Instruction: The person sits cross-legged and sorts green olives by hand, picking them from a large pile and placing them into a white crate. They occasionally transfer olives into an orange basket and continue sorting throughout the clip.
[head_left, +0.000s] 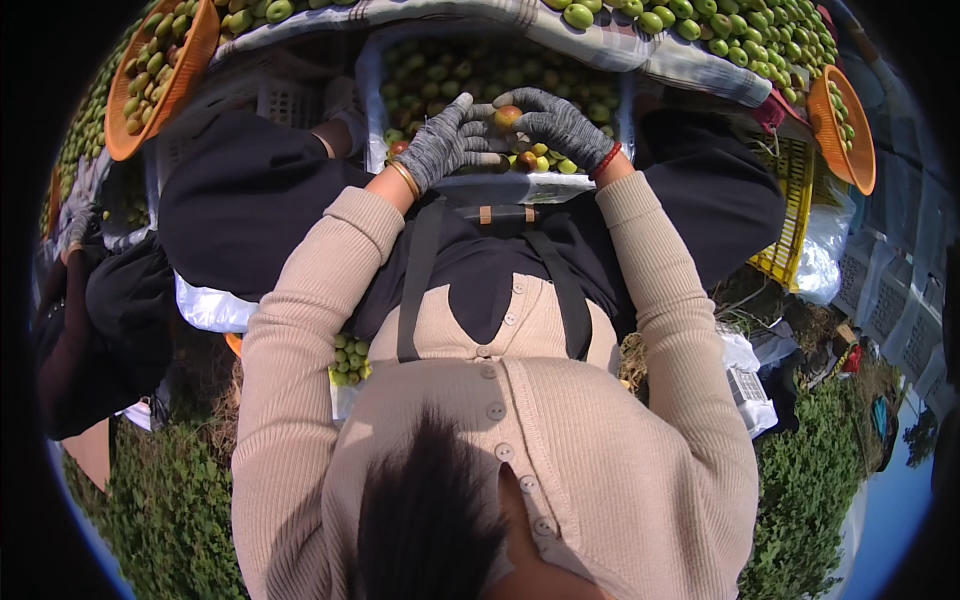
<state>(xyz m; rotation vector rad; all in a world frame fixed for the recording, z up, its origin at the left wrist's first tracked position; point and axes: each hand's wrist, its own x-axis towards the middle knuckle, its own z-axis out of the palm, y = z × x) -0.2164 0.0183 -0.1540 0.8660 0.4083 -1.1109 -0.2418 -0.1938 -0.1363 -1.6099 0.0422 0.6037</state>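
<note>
My left hand (448, 142), in a grey knit glove, has its fingers apart and nothing in its grasp. Its fingertips point towards my right hand, over a crate lined with pale plastic (517, 187). Between the thumb and fingers of my right hand (559, 124), gloved alike, is a reddish-yellow jujube-like fruit (507, 117). Below both hands the crate holds many fruits, mostly green. Some reddish ones (527, 160) lie near its front edge, in sunlight. Shade darkens the far part of the crate.
A cloth-covered surface (480, 16) piled with green fruit (720, 30) runs beyond the crate. Orange baskets of fruit stand at left (196, 67) and right (862, 142). A yellow crate (787, 217) is beside my right knee. Another person's gloved hand (79, 223) shows far left.
</note>
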